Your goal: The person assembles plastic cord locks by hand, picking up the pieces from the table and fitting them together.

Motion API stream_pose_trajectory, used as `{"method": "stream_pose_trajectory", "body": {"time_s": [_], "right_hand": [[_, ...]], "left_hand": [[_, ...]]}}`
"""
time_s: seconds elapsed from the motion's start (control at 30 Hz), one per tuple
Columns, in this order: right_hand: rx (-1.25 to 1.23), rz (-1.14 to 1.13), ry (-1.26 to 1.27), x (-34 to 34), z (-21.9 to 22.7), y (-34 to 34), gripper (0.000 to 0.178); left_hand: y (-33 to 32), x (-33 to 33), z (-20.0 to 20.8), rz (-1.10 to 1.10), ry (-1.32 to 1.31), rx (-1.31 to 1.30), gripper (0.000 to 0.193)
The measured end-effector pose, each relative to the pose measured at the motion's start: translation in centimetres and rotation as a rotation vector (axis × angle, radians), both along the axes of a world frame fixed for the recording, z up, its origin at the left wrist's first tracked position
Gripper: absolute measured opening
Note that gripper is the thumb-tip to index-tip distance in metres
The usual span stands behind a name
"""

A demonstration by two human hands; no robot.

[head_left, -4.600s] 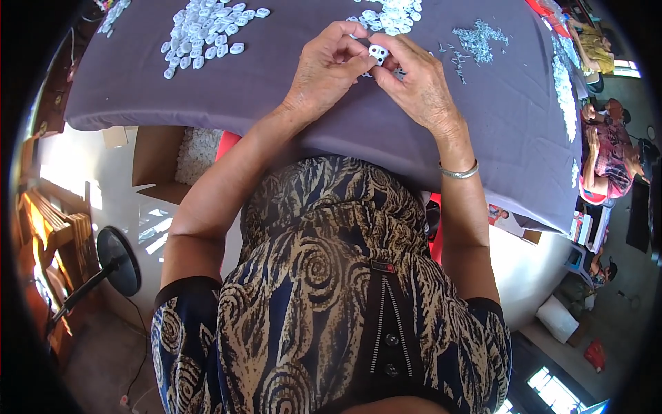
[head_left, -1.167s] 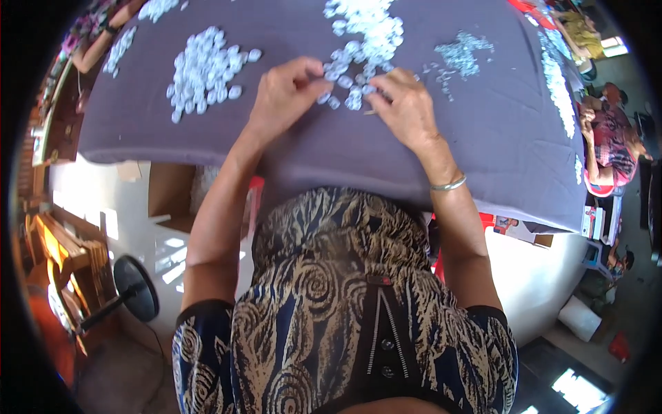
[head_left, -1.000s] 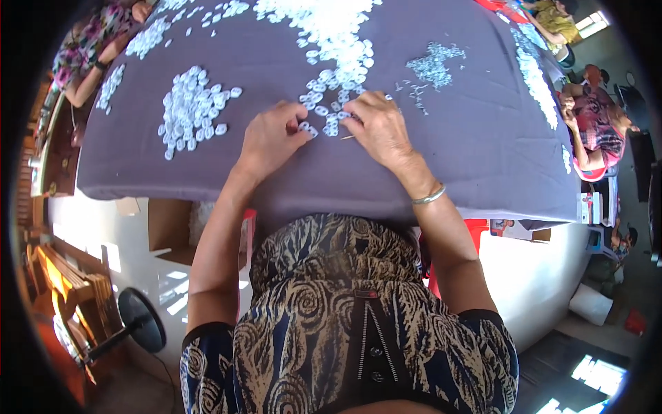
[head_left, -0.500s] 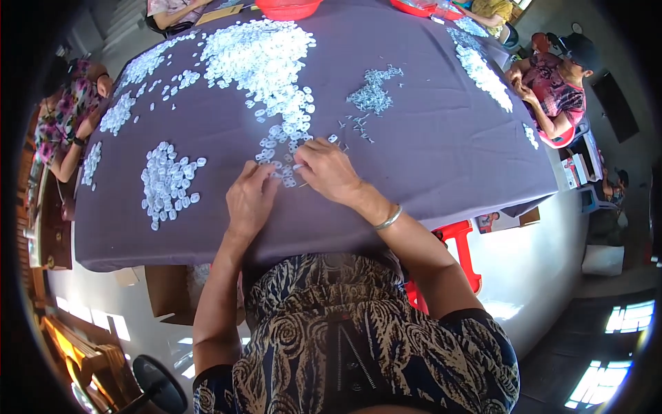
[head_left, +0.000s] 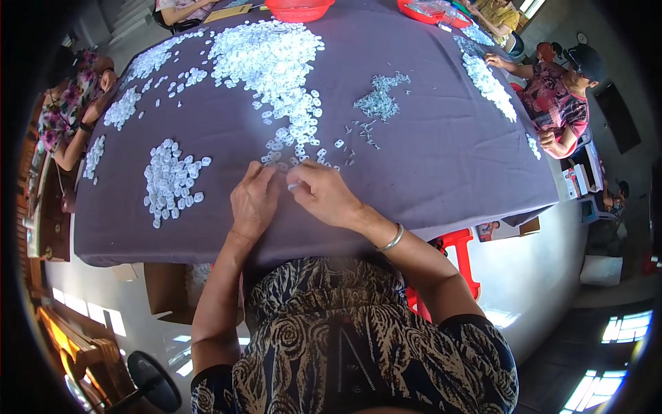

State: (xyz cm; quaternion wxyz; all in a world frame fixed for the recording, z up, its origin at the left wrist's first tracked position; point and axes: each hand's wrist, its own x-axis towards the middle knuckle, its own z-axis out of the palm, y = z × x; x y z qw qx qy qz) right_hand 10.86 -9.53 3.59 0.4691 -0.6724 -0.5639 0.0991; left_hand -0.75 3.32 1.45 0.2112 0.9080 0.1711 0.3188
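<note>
The left hand (head_left: 254, 201) is lying palm down on the purple cloth (head_left: 427, 159) covering the desk, its fingers stretched forward and close together, gripping nothing that can be made out. The right hand (head_left: 323, 195) is resting just beside it, fingertips curled inward and pinching a small white plastic piece (head_left: 294, 185) between thumb and forefinger, right where the two hands are meeting. A silver bangle (head_left: 390, 239) is sitting on the right wrist. Directly beyond the fingertips, a long trail of similar white pieces (head_left: 276, 76) is spreading up the middle of the cloth. A separate cluster of white pieces (head_left: 169, 181) is lying to the left of the left hand, well apart from it. A smaller heap of thin greyish bits (head_left: 378, 102) is lying further off to the right. A red basket (head_left: 301, 10) is standing at the far edge. Other people are sitting around the desk: one in a floral top (head_left: 63, 117) at the left, another in a red patterned top (head_left: 562, 103) at the right.
</note>
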Motion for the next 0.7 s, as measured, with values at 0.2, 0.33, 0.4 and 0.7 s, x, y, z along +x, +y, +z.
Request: {"method": "stream_pose_trajectory", "body": {"time_s": [0.2,0.33,0.4,0.7], "right_hand": [[-0.124,-0.007,0.095,0.7,-0.4,-0.1,0.005],[-0.141,-0.134,-0.105,2.5,-1.1,-0.1,0.011],[-0.064,-0.158,-0.052,3.3,-0.9,-0.2,0.011],[0.159,-0.049,0.754,4.4,1.6,-0.7,0.008]], "left_hand": [[-0.1,-0.1,0.0,-0.008,-0.022,0.005,0.019],[-0.4,-0.6,0.2,0.009,0.019,-0.046,0.018],[-0.1,-0.7,-0.1,-0.021,-0.03,-0.007,0.019],[0.6,-0.3,0.1,-0.07,-0.168,-0.21,0.021]]}}
